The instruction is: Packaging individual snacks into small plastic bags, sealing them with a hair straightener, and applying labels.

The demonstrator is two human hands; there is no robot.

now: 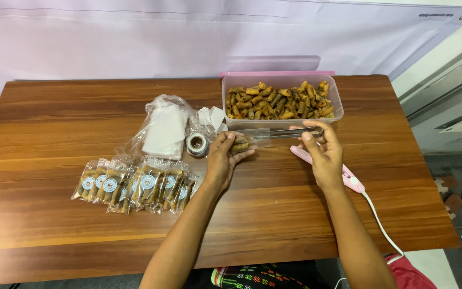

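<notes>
My left hand (pixel 225 156) holds a small clear plastic bag (pixel 248 140) with a few brown rolled snacks inside. My right hand (pixel 322 151) grips metal tongs (pixel 287 132), whose tips reach into the mouth of the bag. Just behind both hands stands a clear plastic tub (pixel 283 115) filled with several brown rolled snacks (pixel 279 99).
Several sealed snack packets with round stickers (pixel 135 186) lie in a row at the left. A bag of empty pouches (pixel 164 128) and a roll of stickers (pixel 197 144) sit beside them. A pink corded heat sealer (pixel 348 179) lies under my right wrist on the wooden table (pixel 54 118).
</notes>
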